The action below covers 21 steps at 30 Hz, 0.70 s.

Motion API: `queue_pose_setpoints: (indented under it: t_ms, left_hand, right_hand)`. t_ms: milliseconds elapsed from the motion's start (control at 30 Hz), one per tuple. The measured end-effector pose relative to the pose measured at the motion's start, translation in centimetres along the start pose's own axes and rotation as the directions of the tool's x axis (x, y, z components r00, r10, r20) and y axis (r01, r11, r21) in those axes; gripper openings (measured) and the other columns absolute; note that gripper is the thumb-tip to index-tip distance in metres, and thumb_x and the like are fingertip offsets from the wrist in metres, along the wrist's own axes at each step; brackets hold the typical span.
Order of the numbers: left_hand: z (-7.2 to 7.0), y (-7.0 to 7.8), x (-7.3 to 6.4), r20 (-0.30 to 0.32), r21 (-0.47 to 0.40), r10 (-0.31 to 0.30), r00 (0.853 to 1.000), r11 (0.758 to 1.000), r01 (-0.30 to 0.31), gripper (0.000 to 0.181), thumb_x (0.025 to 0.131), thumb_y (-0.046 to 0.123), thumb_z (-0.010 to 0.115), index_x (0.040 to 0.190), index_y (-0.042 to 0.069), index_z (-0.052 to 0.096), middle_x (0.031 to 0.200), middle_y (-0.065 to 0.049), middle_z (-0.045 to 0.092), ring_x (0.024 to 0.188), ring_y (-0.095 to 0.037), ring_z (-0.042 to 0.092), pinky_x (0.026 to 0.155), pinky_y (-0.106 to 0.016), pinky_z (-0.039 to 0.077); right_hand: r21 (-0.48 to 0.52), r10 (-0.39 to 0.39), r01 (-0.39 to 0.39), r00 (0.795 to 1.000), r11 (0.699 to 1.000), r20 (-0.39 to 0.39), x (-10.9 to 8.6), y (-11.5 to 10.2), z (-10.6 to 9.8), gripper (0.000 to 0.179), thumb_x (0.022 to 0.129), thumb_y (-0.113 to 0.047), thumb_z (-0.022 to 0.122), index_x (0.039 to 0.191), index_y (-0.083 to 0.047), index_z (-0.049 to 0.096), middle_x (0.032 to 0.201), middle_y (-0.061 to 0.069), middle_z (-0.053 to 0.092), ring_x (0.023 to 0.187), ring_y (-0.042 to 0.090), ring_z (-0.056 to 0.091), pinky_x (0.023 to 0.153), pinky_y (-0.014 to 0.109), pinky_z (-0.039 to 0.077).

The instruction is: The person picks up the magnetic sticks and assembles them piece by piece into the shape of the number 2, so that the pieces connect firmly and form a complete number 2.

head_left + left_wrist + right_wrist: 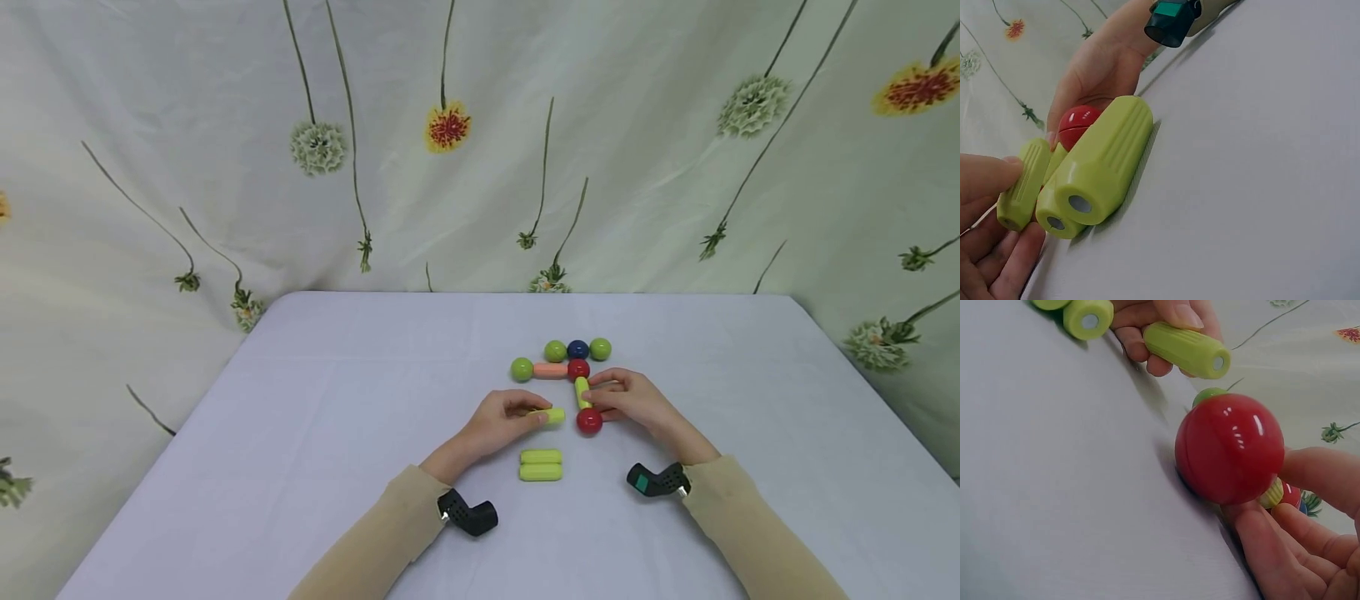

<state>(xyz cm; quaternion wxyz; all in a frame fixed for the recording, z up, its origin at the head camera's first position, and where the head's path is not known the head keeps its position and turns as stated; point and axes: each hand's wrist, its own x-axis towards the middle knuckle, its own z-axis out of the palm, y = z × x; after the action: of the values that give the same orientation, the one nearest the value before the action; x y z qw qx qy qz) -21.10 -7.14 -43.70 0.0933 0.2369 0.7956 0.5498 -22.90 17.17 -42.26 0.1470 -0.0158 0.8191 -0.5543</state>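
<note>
My left hand (497, 423) pinches a yellow-green magnetic rod (556, 416) between thumb and fingers; its grey end disc shows in the right wrist view. On the right, the fingers of my right hand (633, 402) hold another yellow-green rod (582, 390), which links a near red ball (589, 422) to a far red ball (578, 369). The near ball (1230, 450) hides most of that rod in the right wrist view. From the far red ball, a salmon rod (551, 371) runs left to a green ball (522, 369).
Behind the red ball, a blue ball (577, 349) sits between two green balls (555, 351). Two yellow-green rods (541, 472) lie side by side nearer me on the white-covered table (337, 467). A flower-patterned cloth (225, 125) hangs behind the table.
</note>
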Motion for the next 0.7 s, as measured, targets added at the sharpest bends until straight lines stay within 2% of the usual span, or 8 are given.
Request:
queue_pose_setpoints:
  t_ms: [233, 700]
  left_hand:
    - [0.26, 0.41, 0.59, -0.016, -0.035, -0.097, 0.995, 0.995, 0.097, 0.019, 0.084, 0.022, 0.071, 0.1, 0.011, 0.073, 0.093, 0.004, 0.068, 0.083, -0.01, 0.061, 0.074, -0.023, 0.049]
    - [0.77, 0.49, 1.01, 0.005, -0.018, -0.084, 0.996, 0.996, 0.084, 0.016, 0.084, 0.019, 0.071, 0.097, 0.012, 0.074, 0.093, 0.005, 0.069, 0.081, -0.01, 0.059, 0.072, -0.023, 0.048]
  right_hand:
    - [0.005, -0.023, 0.023, 1.0, 1.0, 0.011, -0.01, 0.09, -0.18, 0.051, 0.085, -0.026, 0.07, 0.12, 0.005, 0.051, 0.1, 0.015, 0.068, 0.081, 0.017, 0.065, 0.071, 0.029, 0.054]
    - [0.006, -0.033, 0.033, 0.999, 0.999, 0.02, -0.03, 0.1, -0.24, 0.052, 0.086, -0.026, 0.07, 0.121, 0.006, 0.05, 0.099, 0.014, 0.068, 0.08, 0.017, 0.064, 0.072, 0.029, 0.054]
